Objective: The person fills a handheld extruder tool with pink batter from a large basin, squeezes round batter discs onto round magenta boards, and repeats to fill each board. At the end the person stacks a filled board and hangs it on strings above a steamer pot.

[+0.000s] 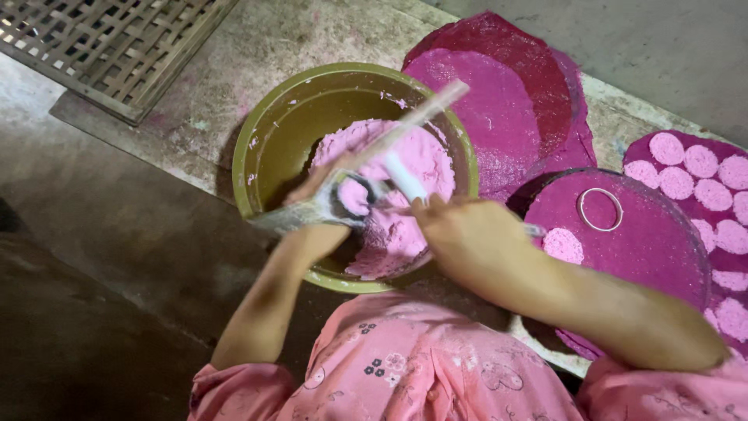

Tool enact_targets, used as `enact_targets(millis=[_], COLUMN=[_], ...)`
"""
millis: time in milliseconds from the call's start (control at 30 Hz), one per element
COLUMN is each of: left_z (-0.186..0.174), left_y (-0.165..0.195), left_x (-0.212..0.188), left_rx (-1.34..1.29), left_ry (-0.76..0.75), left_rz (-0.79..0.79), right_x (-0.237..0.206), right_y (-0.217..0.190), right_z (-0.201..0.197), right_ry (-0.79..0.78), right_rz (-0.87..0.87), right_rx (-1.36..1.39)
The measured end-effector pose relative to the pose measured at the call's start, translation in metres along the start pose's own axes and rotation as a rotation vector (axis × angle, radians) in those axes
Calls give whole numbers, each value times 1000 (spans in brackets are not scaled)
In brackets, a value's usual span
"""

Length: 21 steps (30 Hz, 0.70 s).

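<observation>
Honestly, with the left hand (323, 195) gripping the metal ring mould (351, 199) over the pink powdery dough (397, 195) in the round olive-green plastic bowl (265, 148), I'd keep the right hand (460, 234), closed round the pale flat stick (413, 129), scraping level.

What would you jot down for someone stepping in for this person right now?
Left hand: holds a small scoop loaded with pink powder, over the green bowl.
Right hand: grips a pale flat stick laid across the scoop.
Bowl: partly filled with pink powder.
To the right: a round pink tray with a metal ring and one pressed pink disc; behind it another tray carries many discs.
Done: one full tray and one disc, apparently.
Left: most of the near tray is bare, plenty of powder remains.
</observation>
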State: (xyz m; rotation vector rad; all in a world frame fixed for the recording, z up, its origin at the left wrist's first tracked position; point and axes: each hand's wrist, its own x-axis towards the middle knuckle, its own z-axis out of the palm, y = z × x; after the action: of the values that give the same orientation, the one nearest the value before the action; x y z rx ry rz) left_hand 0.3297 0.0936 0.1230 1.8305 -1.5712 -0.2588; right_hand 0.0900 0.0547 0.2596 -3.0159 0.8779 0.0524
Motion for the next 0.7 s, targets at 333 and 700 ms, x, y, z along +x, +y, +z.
enact_targets(millis=[333, 700], left_z=[7, 4], left_y=[-10, -42], left_x=[9, 10], left_rx=[225, -1024], left_ry=[175, 182], left_rz=[-9, -390], right_x=[19, 13], right_y=[-8, 51], right_z=[97, 126], right_ry=[297, -83], right_rz=[187, 142], right_rx=[921, 1156])
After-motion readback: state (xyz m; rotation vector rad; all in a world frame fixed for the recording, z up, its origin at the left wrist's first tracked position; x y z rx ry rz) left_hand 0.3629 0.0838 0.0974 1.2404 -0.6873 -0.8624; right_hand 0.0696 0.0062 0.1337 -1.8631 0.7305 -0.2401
